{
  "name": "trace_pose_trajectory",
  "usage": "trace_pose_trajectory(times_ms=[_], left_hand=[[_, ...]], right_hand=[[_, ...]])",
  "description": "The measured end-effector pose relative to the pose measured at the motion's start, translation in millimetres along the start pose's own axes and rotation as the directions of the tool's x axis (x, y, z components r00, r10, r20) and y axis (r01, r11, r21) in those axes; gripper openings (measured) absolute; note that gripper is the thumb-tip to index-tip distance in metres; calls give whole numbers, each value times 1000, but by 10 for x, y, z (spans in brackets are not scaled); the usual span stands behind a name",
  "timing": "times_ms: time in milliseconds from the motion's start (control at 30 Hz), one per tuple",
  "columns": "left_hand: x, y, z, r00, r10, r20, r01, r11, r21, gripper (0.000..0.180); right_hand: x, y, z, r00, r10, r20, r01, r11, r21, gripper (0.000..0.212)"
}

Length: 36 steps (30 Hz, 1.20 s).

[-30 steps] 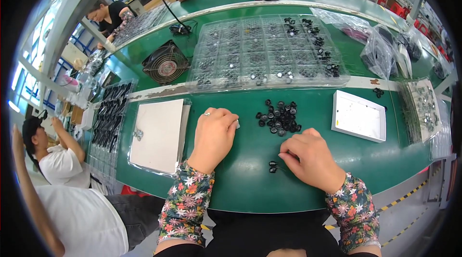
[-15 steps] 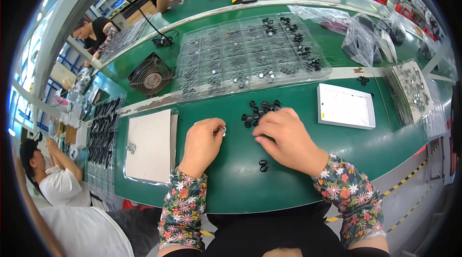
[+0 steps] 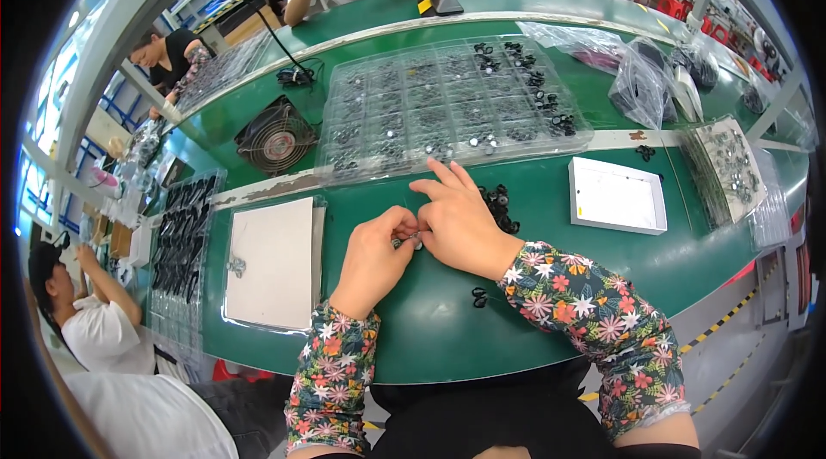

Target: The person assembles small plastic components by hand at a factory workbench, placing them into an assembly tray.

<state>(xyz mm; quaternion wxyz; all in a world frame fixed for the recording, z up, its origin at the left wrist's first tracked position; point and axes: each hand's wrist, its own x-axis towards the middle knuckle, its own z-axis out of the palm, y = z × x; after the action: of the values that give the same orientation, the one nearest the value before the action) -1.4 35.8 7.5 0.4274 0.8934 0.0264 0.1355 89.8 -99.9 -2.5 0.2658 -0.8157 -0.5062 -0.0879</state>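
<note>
Both my hands meet over the green table, fingertips together. In the pinch of my left hand (image 3: 372, 259) sits a small silvery and dark part (image 3: 408, 241), mostly covered by fingers. My right hand (image 3: 465, 222) closes its thumb and index finger at that same spot, its other fingers stretched toward the clear tray; what its fingertips grip is hidden. Just right of this hand lies a pile of small round black parts (image 3: 502, 208), partly covered by it. Nearer the table's front edge rests a separate black part (image 3: 479, 296).
Beyond my hands stands a clear compartment tray (image 3: 564, 147) holding many small parts. A white box (image 3: 618, 194) is at right, near a stack of clear trays (image 3: 731, 168). At left are a pale board (image 3: 271, 265) and a fan (image 3: 275, 139). Co-workers sit across and at left.
My right hand has moved left from the black pile to meet my left hand. The left hand has shifted slightly right, still pinching the small part. More of the pile's right side shows.
</note>
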Motion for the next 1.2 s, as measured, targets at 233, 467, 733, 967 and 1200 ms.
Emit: trace_pose_trajectory(times_ms=[233, 467, 733, 967, 1200], left_hand=[[-7, -15, 3, 999, 18, -34, -15, 996, 85, 14], [-29, 4, -1, 995, 53, -81, -38, 984, 175, 12], [-27, 13, 17, 995, 62, -84, -48, 987, 154, 13], [-34, -33, 4, 998, 46, -50, -27, 942, 335, 15], [-15, 184, -82, 832, 331, -446, -202, 928, 313, 16]], right_hand=[[50, 37, 56, 996, 88, 25, -91, 990, 107, 5], [40, 50, 19, 992, 119, 30, -121, 987, 105, 3], [56, 81, 50, 990, 127, 57, -134, 977, 163, 5], [11, 210, -247, 988, 144, -57, -131, 973, 191, 5], [-274, 177, -710, 987, 149, -64, -123, 946, 301, 8]])
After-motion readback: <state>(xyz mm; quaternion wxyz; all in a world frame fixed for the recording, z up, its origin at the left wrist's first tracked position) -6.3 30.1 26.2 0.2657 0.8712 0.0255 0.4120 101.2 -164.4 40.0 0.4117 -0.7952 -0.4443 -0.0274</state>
